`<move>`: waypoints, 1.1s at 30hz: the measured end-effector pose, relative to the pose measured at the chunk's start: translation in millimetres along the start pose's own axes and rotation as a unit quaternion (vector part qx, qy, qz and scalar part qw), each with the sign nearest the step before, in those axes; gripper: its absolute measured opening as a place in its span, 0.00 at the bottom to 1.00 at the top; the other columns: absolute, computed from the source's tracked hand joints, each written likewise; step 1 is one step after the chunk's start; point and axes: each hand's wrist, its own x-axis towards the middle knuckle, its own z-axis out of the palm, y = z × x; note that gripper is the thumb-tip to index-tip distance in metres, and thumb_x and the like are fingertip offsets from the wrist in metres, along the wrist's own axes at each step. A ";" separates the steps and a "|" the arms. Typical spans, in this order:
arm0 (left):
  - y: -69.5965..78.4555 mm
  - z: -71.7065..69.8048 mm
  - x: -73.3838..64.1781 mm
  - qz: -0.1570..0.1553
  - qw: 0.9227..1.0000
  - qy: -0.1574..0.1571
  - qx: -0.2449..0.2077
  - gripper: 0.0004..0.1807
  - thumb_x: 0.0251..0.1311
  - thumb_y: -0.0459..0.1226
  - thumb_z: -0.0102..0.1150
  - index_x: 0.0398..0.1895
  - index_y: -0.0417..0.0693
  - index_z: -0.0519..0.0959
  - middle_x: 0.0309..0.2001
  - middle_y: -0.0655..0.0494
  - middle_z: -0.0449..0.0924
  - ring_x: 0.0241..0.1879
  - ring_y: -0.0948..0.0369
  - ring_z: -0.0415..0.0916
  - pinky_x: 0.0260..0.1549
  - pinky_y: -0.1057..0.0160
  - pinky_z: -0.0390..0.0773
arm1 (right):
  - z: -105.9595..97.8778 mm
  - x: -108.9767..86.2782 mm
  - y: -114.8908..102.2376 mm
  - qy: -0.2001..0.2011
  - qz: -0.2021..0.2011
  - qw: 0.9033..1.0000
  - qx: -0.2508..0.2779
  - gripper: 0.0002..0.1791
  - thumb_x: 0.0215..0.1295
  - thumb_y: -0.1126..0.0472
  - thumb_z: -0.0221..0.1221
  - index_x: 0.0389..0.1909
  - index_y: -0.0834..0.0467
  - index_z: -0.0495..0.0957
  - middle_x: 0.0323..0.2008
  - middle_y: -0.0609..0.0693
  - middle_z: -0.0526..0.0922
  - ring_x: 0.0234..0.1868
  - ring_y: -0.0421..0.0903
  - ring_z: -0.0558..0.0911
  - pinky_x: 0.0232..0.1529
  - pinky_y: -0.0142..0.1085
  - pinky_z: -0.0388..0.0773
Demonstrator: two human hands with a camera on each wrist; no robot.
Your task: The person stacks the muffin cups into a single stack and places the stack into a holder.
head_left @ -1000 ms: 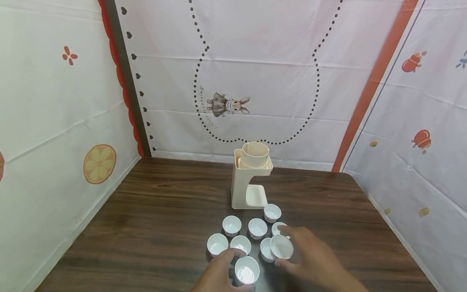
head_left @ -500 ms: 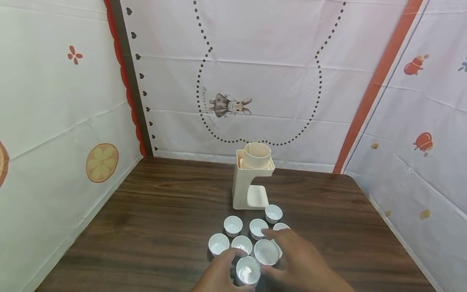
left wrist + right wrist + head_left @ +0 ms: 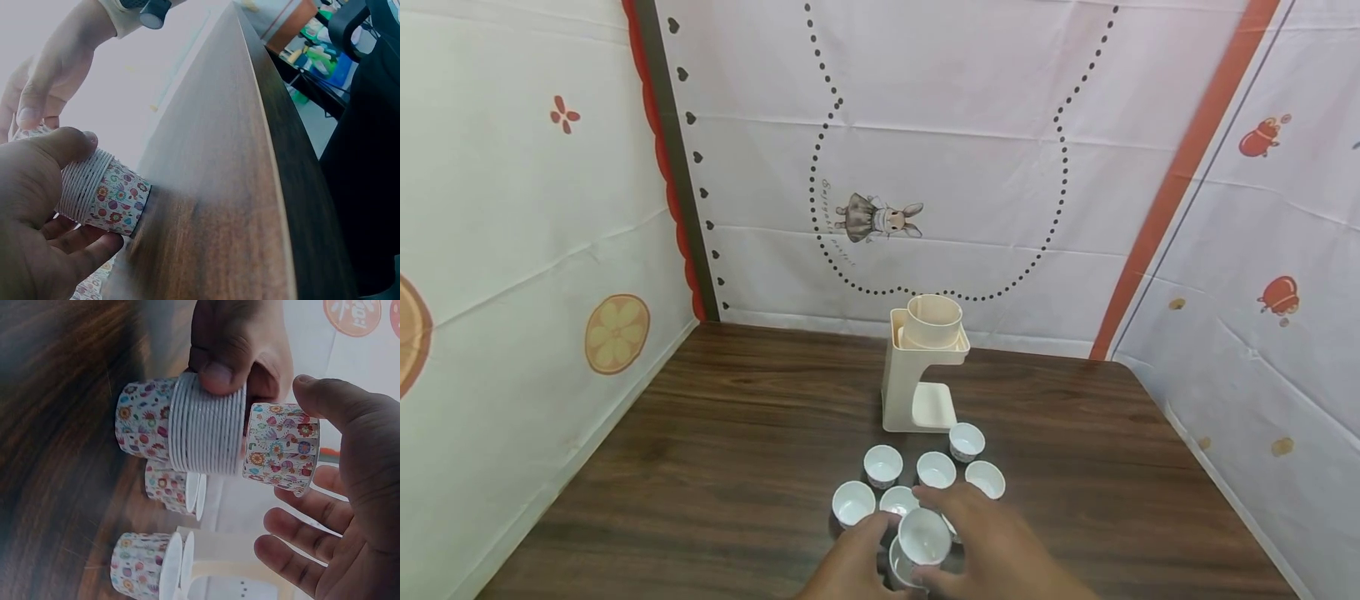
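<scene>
My left hand (image 3: 848, 560) grips a stack of nested paper cups (image 3: 119, 194), white inside with a colourful flower print outside. The stack stands upright on the table, its rims packed close together. Just over it, my right hand (image 3: 992, 546) pinches a single paper cup (image 3: 281, 447) between thumb and fingers. In the right wrist view this cup's base faces the top rim of the stack, with a small gap between. Several more paper cups (image 3: 853, 503) stand in front of and beside the hands; one is partly covered by the right hand.
A cream-coloured stand (image 3: 898, 383) with a round tube on top and a flat foot stands at the back of the dark wooden table (image 3: 737, 433). Printed white cloth (image 3: 955, 183) hangs behind and on both sides.
My right hand has moved left and nearer with its cup, from above the standing cups to over the stack. The left hand keeps its grip. The head view has shifted slightly.
</scene>
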 end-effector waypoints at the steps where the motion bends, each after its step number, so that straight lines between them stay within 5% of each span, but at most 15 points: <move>1: -0.2 0.2 0.1 0.002 1.000 0.001 -0.002 0.35 0.43 0.47 0.83 0.55 0.49 0.78 0.45 0.71 0.79 0.45 0.68 0.76 0.49 0.59 0.79 | 0.8 0.0 0.0 0.001 -0.006 1.000 0.002 0.41 0.53 0.34 0.73 0.67 0.42 0.74 0.54 0.35 0.79 0.50 0.35 0.79 0.43 0.38 0.80; 11: 0.2 1.7 -0.7 -0.001 1.000 0.007 -0.002 0.34 0.42 0.42 0.84 0.54 0.48 0.78 0.44 0.71 0.79 0.44 0.69 0.76 0.48 0.61 0.79 | 8.3 -0.7 0.8 -0.021 -0.017 1.000 0.009 0.39 0.54 0.33 0.72 0.66 0.44 0.76 0.59 0.36 0.78 0.59 0.38 0.77 0.49 0.43 0.81; 18: 1.2 0.0 -2.3 0.010 1.000 0.008 0.007 0.34 0.45 0.46 0.83 0.54 0.48 0.77 0.45 0.68 0.78 0.45 0.68 0.75 0.48 0.61 0.78 | 10.2 -3.7 5.4 -0.022 -0.014 1.000 0.014 0.41 0.54 0.33 0.71 0.67 0.45 0.74 0.58 0.36 0.77 0.55 0.36 0.77 0.48 0.40 0.80; 23: 2.3 -0.5 -2.2 -0.007 1.000 -0.001 -0.012 0.34 0.43 0.44 0.84 0.53 0.47 0.76 0.45 0.66 0.77 0.44 0.69 0.75 0.46 0.63 0.79 | 8.1 -5.7 9.1 -0.031 0.016 0.999 0.024 0.42 0.52 0.34 0.73 0.68 0.42 0.73 0.55 0.35 0.77 0.48 0.34 0.77 0.42 0.38 0.79; 33: 0.6 1.0 0.1 0.012 1.000 0.005 -0.013 0.35 0.39 0.39 0.85 0.52 0.47 0.77 0.43 0.69 0.78 0.43 0.69 0.75 0.45 0.63 0.78 | 5.0 -9.7 17.9 -0.035 0.058 0.998 0.016 0.40 0.54 0.34 0.72 0.67 0.41 0.73 0.54 0.34 0.77 0.50 0.38 0.80 0.45 0.41 0.81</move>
